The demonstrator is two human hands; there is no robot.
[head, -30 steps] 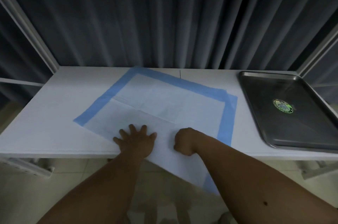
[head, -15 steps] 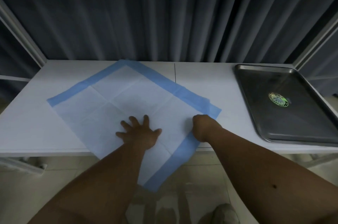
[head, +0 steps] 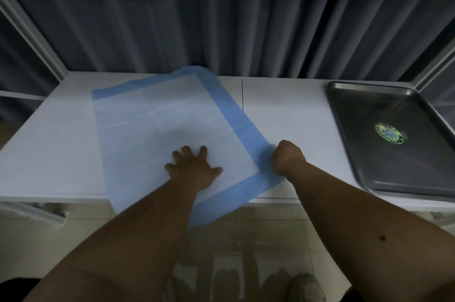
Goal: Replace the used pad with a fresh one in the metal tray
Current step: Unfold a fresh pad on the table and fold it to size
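While the left hand [head: 194, 170] lies flat with fingers spread on the white middle of the pad [head: 157, 129], the right hand [head: 285, 158] is curled into a fist at the pad's blue border, just right of the left hand; whether it actually pinches the edge I cannot tell. Spread open on the white surface [head: 283, 109], the pad has its near corner hanging over the front edge below the left wrist. Well right of the right hand sits the metal tray [head: 364, 154], a round green sticker [head: 389, 133] inside.
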